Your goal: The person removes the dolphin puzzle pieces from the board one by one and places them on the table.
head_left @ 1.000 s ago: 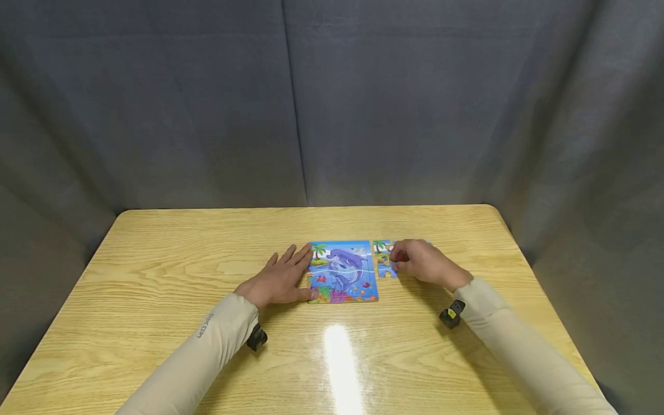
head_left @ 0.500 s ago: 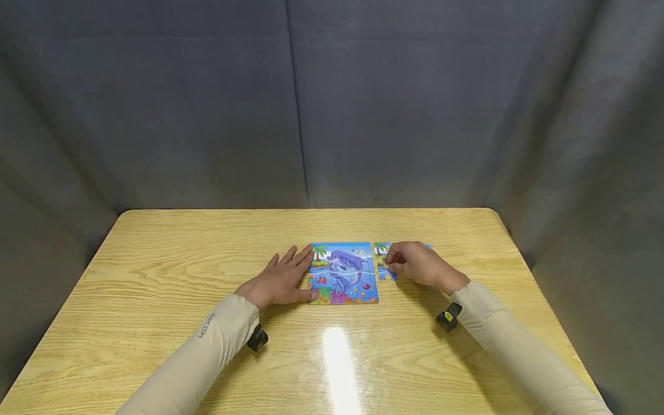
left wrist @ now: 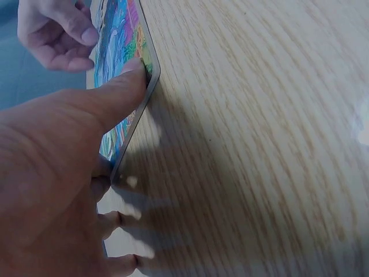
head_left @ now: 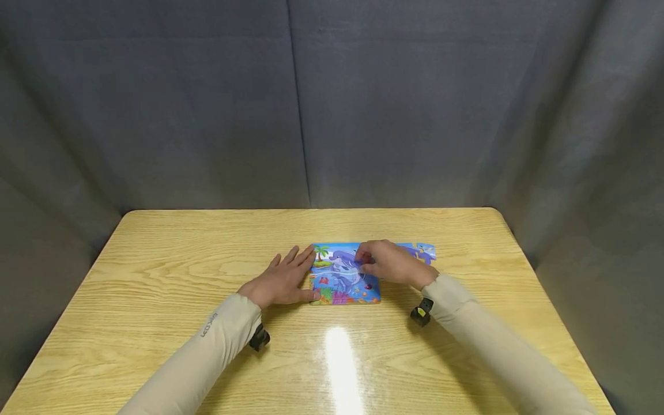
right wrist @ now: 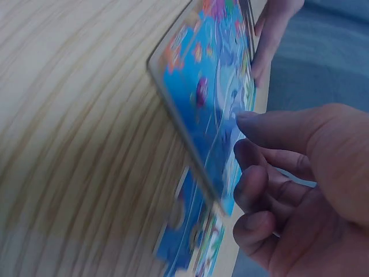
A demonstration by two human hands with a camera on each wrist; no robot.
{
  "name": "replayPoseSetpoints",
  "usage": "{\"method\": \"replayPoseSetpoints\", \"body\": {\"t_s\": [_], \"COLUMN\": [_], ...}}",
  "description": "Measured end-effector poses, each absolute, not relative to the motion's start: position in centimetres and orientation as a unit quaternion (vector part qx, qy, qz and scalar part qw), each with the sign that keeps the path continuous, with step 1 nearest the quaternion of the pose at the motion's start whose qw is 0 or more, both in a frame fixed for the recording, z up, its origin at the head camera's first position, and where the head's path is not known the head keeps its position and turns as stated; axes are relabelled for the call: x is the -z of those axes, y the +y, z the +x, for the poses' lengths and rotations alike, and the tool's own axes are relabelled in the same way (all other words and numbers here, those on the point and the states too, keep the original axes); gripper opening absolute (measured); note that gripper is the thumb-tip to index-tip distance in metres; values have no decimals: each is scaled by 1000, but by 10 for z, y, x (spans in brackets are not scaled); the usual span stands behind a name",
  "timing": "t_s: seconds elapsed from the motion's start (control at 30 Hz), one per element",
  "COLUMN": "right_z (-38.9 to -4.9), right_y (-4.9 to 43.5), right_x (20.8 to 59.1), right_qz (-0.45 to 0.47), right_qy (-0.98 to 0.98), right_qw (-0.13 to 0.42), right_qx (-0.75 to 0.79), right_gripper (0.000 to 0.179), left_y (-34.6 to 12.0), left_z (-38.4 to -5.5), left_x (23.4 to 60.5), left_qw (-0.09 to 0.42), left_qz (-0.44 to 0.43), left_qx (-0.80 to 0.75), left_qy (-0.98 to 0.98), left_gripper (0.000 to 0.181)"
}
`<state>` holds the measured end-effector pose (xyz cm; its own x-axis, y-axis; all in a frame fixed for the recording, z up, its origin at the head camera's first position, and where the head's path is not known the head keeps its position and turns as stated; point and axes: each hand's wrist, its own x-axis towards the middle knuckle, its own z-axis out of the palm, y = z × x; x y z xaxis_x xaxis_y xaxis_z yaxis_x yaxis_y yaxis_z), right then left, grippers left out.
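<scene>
— What's nearest?

— The left hand [head_left: 280,282], spread flat at the left side of the puzzle [head_left: 339,282], its thumb on the near corner. If that thumb let up, I'd expect a sideways push to slide the puzzle.

— Where does the puzzle lie?

— Flat on the table [head_left: 129,288], between the hands, picture up.

— And the right hand [head_left: 391,263]?

— Over the puzzle's right part, fingers loosely curled, thumb apart from them. I see nothing pinched. Low fingertips could catch the surface and jog it askew.

— Farther off?

— Loose pieces [head_left: 428,249], partly hidden by that hand, some just beside the puzzle's right edge. A low backward sweep might scatter them.
</scene>
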<state>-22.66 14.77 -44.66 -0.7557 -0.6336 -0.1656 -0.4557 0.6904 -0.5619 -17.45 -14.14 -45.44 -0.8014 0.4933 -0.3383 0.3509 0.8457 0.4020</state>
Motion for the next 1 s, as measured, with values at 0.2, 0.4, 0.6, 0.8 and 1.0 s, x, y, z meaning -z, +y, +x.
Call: {"method": "replayPoseSetpoints", "body": {"t_s": [0.2, 0.4, 0.6, 0.8, 1.0], "right_z": [-226, -226, -230, -232, -233], "right_y": [130, 120, 115, 115, 115], "right_x": [447, 445, 447, 449, 452], "right_qz": [-310, -278, -244, -223, -221], "right_qy": [898, 902, 898, 897, 892], "right_qw": [203, 236, 266, 276, 275], "right_qx": [237, 230, 250, 263, 282], "right_gripper": [25, 31, 32, 32, 33], "left_y": [-141, -141, -142, -141, -141], "left_z": [-175, -175, -175, -174, -175], "left_x": [455, 454, 452, 451, 452], "left_qw": [223, 224, 223, 226, 223], "left_qz": [222, 225, 227, 225, 222], "left_qx": [-160, -158, -155, -151, -155], "left_qy": [935, 935, 935, 936, 936], "left_gripper": [97, 97, 96, 97, 98]}}
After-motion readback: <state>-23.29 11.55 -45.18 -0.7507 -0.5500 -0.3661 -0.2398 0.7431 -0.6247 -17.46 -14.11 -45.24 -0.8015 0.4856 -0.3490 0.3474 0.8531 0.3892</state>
